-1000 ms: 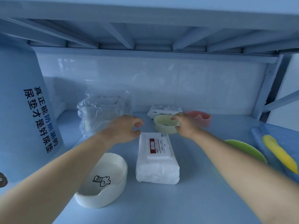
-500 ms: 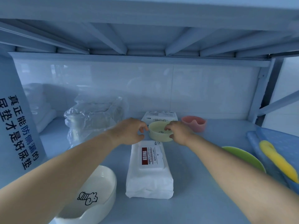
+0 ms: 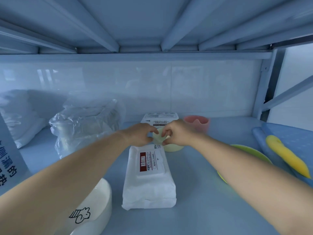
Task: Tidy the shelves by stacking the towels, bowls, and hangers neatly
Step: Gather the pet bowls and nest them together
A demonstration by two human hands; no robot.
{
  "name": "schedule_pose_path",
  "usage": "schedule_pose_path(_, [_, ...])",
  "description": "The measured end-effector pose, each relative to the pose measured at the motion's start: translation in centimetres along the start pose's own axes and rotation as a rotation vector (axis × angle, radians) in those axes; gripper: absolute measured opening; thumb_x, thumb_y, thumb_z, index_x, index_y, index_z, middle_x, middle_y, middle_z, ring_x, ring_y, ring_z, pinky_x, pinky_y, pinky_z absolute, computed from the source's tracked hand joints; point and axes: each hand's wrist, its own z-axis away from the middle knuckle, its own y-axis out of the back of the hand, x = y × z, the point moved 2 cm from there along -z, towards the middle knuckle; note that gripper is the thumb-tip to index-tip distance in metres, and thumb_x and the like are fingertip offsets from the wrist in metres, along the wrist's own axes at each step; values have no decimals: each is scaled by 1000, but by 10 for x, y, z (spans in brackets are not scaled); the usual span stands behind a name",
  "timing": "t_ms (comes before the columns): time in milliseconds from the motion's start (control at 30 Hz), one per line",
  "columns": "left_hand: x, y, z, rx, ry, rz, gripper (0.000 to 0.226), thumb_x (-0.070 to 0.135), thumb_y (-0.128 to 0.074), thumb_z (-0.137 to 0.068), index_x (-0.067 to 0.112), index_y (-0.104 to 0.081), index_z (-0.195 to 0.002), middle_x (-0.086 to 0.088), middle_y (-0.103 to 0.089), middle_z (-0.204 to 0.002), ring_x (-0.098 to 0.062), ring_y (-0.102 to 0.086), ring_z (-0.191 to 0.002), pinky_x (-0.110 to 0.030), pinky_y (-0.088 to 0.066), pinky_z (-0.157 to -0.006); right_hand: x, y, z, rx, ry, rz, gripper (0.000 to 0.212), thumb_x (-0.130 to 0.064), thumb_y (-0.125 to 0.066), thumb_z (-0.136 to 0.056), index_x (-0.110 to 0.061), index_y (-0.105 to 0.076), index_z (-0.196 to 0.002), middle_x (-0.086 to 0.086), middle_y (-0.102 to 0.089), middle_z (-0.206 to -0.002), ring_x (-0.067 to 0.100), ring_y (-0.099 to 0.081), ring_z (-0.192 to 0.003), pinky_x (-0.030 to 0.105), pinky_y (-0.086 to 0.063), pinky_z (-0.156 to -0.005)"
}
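A small pale yellow-green bowl sits mid-shelf, just beyond a white pack of wet wipes. My left hand and my right hand meet over it, fingers curled on its near rim from either side. A pink bowl stands behind my right hand. Beside it lies a second wipes pack. A green bowl shows partly under my right forearm. A white bowl with a cartoon print sits at the front left.
A crumpled clear plastic bag and a white pillow-like pack lie at the back left. A tall printed package stands at the left edge. A blue cloth with a yellow piece lies right. The upper shelf hangs low overhead.
Both hands have closed in on the pale bowl, the left one now touching its rim. The camera has moved lower and closer, so the shelf contents look bigger.
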Motion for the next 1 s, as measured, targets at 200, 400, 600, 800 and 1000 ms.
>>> schedule_pose_path(200, [-2,-12,-13,-91,-43,-19,32,19,-42,-96,27,-58,-123,-4,-52,-126,-19,-48,-118,-22,-31,-96,4,15,-2,-101,-94,-243,20,-39,-72,-77,-22,-70,-86,-10,-69,-71,0,-58,-60,17,-42,-59])
schedule_pose_path(400, [-15,-10,-23,30,-41,17,24,28,-50,-93,29,-62,-114,6,-57,-120,-5,-47,-93,-13,-30,-78,24,28,-21,87,-113,-284,7,-17,-71,-78,-12,-72,-83,4,-73,-79,16,-66,-70,29,-51,-71])
schedule_pose_path(600, [-28,-2,-42,188,-13,11,18,28,-54,-90,26,-66,-103,7,-64,-107,-7,-51,-82,-20,-37,-79,31,12,-46,110,-109,-159,7,-18,-72,-77,-16,-72,-84,-7,-65,-72,8,-60,-70,18,-43,-60])
schedule_pose_path(800, [-34,-2,-66,243,3,-114,21,33,-55,-89,28,-62,-107,6,-61,-108,-11,-49,-88,-30,-45,-84,49,4,-69,136,-103,16,8,-17,-70,-78,-18,-70,-86,-1,-68,-90,15,-62,-84,22,-44,-71])
schedule_pose_path(1000, [-42,-2,-87,380,-71,-437,39,37,-54,-89,28,-48,-126,2,-51,-119,-19,-50,-109,-32,-45,-76,63,10,-86,187,-57,201,30,-23,-70,-81,-18,-63,-109,5,-59,-116,22,-53,-108,29,-42,-86])
